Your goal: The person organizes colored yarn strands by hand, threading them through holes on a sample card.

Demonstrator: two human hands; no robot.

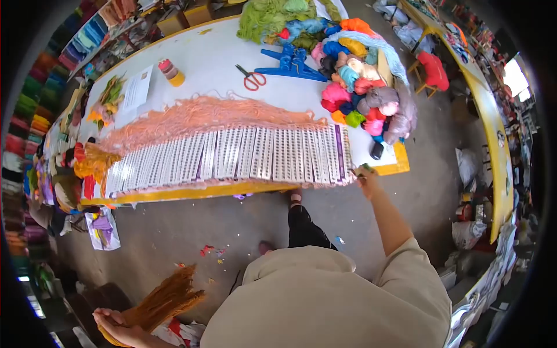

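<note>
My left hand (119, 327), low at the left, is closed around a golden-brown skein of yarn (168, 296) whose loose end fans out to the right. At the table's right front corner, the fingers of my right hand (366, 177) are pinched together beside the end of a long row of white printed strips (238, 153). Something small and dark shows at those fingertips, too small to name. Peach-coloured threads (209, 119) lie along the back of the row, and a few purple strips (339, 152) stand among the white ones.
On the table (214, 58) lie red-handled scissors (253, 81), a blue plastic piece (293, 64), a thread cone (171, 72), a paper sheet (138, 88) and a pile of coloured yarn balls (377, 98). A red-covered stool (432, 71) stands to the right. Scraps dot the floor (174, 226).
</note>
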